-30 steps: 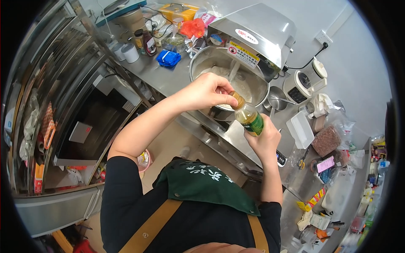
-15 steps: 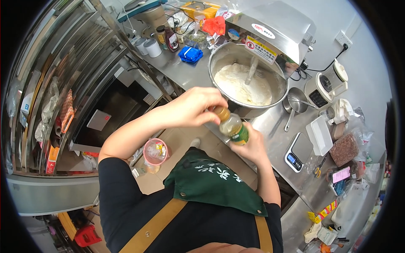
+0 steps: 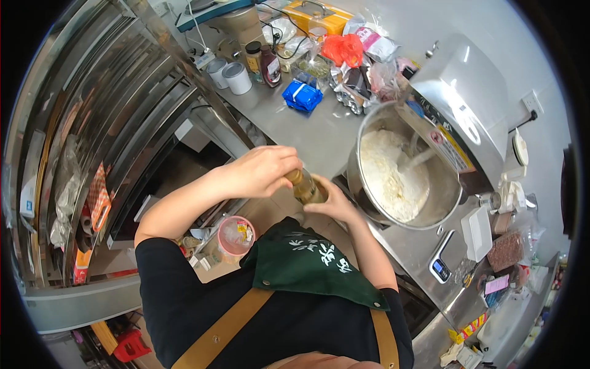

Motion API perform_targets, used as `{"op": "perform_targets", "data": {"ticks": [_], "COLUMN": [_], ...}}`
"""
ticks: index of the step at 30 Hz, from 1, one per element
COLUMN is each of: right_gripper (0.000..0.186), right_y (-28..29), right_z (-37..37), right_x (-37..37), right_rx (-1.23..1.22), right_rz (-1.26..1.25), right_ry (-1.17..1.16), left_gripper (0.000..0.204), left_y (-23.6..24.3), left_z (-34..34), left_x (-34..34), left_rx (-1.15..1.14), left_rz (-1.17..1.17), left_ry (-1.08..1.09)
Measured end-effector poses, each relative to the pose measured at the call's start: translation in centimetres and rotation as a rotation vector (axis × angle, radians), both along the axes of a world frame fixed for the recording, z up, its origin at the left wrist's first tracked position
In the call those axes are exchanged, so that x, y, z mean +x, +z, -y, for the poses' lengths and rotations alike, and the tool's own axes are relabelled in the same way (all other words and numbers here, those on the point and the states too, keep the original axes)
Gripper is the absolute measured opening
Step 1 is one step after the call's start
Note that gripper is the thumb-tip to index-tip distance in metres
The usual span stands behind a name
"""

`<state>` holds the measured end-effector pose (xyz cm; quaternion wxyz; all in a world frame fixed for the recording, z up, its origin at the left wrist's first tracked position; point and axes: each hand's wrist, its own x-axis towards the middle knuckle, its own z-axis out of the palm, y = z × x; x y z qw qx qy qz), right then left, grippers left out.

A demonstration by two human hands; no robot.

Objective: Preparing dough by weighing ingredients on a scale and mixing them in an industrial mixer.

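Observation:
A small clear bottle with a golden-brown cap is between my two hands, just left of a mixer bowl. My left hand has its fingers closed round the cap. Wrapped about the lower body of the bottle, my right hand hides most of its label. The cap sits on the bottle's neck. In the steel mixer bowl lies a heap of white, flour-like powder, and the mixer's shaft reaches down into it.
The mixer head overhangs the bowl. A blue packet, white tins and sauce bottles stand on the steel counter. Rightward are a digital scale and a white tray. A pink bin is on the floor.
The view has turned, so the mixer and bowl appear farther right. Both hands and the bottle have moved left, away from the bowl's front. My left hand stays at the cap.

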<state>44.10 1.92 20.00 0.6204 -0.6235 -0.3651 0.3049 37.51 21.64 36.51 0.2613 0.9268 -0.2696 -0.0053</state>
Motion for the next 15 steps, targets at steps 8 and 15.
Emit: {"op": "perform_targets", "data": {"ticks": [8,15], "right_gripper": [0.060,0.048], "right_y": [-5.1,-7.0], "right_z": [-0.5,5.8], "right_x": [-3.0,-8.0], "right_rx": [-0.118,-0.321], "right_rz": [-0.437,-0.529], "right_ry": [-0.216,-0.683], "left_gripper": [0.022,0.022], "left_y": [-5.9,-11.1], "left_z": [-11.9,-21.5], "left_x": [12.0,20.6], "left_rx": [0.398,0.439], "left_rz": [0.214,0.198], "left_ry": [0.346,0.668]}}
